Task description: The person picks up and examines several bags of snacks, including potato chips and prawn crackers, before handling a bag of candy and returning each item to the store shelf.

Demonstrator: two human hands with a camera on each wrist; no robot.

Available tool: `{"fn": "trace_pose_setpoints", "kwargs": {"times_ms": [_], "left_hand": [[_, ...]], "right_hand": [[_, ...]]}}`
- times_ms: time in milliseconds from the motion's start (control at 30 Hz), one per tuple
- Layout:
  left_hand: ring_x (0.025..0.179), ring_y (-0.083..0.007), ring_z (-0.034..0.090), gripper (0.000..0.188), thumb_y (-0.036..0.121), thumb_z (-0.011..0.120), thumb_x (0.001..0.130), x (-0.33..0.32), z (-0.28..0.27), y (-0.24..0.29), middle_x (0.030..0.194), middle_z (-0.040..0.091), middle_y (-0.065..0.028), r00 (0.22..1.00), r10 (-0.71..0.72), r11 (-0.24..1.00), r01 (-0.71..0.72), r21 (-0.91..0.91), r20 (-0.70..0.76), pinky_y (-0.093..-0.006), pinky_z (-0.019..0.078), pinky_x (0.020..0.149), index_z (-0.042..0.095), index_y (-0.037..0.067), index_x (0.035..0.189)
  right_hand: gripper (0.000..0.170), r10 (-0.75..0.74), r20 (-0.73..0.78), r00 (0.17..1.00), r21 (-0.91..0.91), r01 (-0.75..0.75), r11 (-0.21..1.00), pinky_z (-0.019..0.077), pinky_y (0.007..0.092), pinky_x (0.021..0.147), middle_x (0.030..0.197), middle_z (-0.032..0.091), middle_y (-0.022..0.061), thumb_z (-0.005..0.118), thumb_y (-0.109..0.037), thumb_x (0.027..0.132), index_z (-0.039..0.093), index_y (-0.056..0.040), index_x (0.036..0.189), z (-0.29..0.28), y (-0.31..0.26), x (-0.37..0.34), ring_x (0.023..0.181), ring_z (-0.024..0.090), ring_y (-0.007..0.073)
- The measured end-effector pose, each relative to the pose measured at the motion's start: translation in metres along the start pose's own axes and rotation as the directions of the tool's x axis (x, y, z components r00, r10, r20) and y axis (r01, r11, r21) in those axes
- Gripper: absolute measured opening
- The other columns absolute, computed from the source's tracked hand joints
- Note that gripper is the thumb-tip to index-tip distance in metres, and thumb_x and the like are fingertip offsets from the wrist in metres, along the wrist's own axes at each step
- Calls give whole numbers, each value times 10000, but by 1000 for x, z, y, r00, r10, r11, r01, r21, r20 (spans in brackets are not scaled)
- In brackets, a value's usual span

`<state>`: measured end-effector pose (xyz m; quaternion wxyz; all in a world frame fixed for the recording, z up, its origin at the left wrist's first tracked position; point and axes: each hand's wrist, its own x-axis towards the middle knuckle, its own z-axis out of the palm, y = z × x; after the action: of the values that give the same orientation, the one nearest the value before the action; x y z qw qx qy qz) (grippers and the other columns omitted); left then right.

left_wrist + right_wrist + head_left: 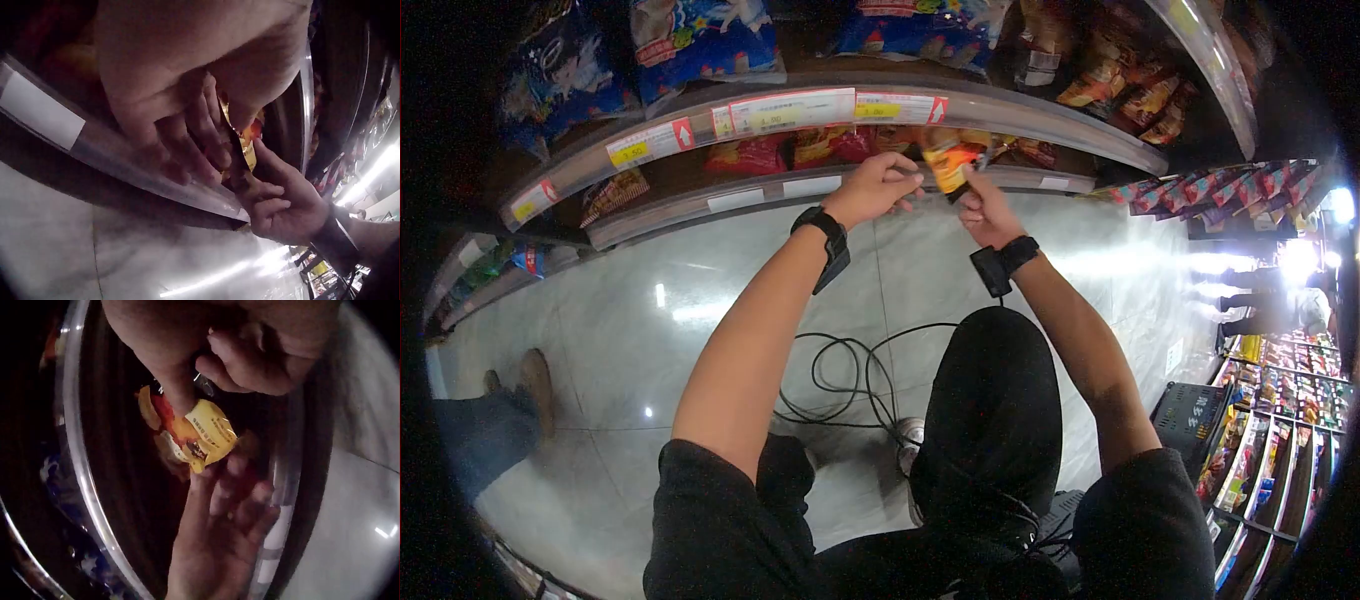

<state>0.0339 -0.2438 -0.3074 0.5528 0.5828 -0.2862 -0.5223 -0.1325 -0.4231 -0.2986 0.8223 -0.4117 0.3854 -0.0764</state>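
A small yellow, orange and red snack packet (952, 168) is held up in front of the lower shelf. My right hand (990, 212) pinches it, and in the right wrist view the right thumb lies across the printed front of the packet (212, 430). My left hand (874, 190) is beside the packet's left edge, fingers loosely bent. The right wrist view shows the left hand (215, 540) palm up, a fingertip right at the packet's yellow corner. In the left wrist view, the left hand (200, 75) partly hides the packet (249, 147).
Blue snack bags (700, 40) stand on the upper shelf, above a rail of price labels (790, 110). Red packets (745, 155) lie on the lower shelf. A looped black cable (840, 380) lies on the floor. Another person's shoe (537, 385) shows at left, a black basket (1190, 420) at right.
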Motion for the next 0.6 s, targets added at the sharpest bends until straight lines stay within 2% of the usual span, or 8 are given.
{"fn": "trace_pose_setpoints", "kwargs": {"times_ms": [100,167,233,267,367,467,500,600], "left_hand": [[827,-108,671,327,328,625,989,-5,-3,-2,1071,716,-47,999,-16,999,17,46,-29,-279,503,716,556,94,1207],[824,-107,669,331,343,630,984,-9,-7,-4,1064,716,-46,998,-41,998,44,47,-50,-279,503,717,565,94,1192],[794,-116,666,329,333,648,972,-13,-13,-14,1017,717,-56,994,-30,999,32,24,-107,-268,488,673,587,66,1155],[778,-120,664,329,327,658,966,-13,-16,-19,993,717,-61,991,-22,1000,24,15,-131,-262,480,651,598,52,1136],[790,-119,663,327,338,661,962,-19,-24,-27,1007,712,-54,987,-50,998,53,15,-155,-271,487,676,614,54,1116],[808,-115,661,332,343,664,960,-30,-25,-24,1017,708,-48,972,-115,993,114,-16,-205,-270,485,694,614,58,1122],[857,-121,669,294,342,625,984,-26,-30,-36,1046,696,-26,978,-111,992,120,38,-174,-288,506,723,600,99,1147],[867,-123,666,355,349,667,957,-35,-32,-34,1042,693,-36,980,-111,991,121,53,-164,-291,504,729,586,79,1173]], "right_hand": [[301,-44,-164,985,128,66,990,247,198,416,635,410,-69,758,-342,895,496,-194,888,-41,-17,16,520,356,39],[270,-66,-171,983,193,99,976,280,218,425,601,390,-41,726,-297,915,490,-169,885,-84,-37,35,516,371,70],[407,-48,-280,959,193,105,976,213,248,409,596,351,-10,585,-427,967,411,-133,747,-126,-59,69,503,325,106],[385,-33,-312,950,255,117,960,204,257,413,600,377,33,481,-354,998,384,-115,713,-145,-69,81,502,319,138],[331,-16,-476,879,315,187,931,261,282,405,634,444,73,410,-260,1002,437,-97,715,-170,-88,109,515,367,166],[153,-37,-564,825,326,263,908,324,305,487,754,462,95,440,-186,966,410,-88,852,-178,-93,120,622,415,193],[107,-57,-566,822,310,276,910,344,313,514,794,468,102,450,-161,954,400,-85,898,-176,-92,121,658,431,203],[159,-124,-542,831,252,301,920,407,336,596,914,485,124,479,-87,918,373,-75,1035,-167,-88,123,765,479,230]]}}
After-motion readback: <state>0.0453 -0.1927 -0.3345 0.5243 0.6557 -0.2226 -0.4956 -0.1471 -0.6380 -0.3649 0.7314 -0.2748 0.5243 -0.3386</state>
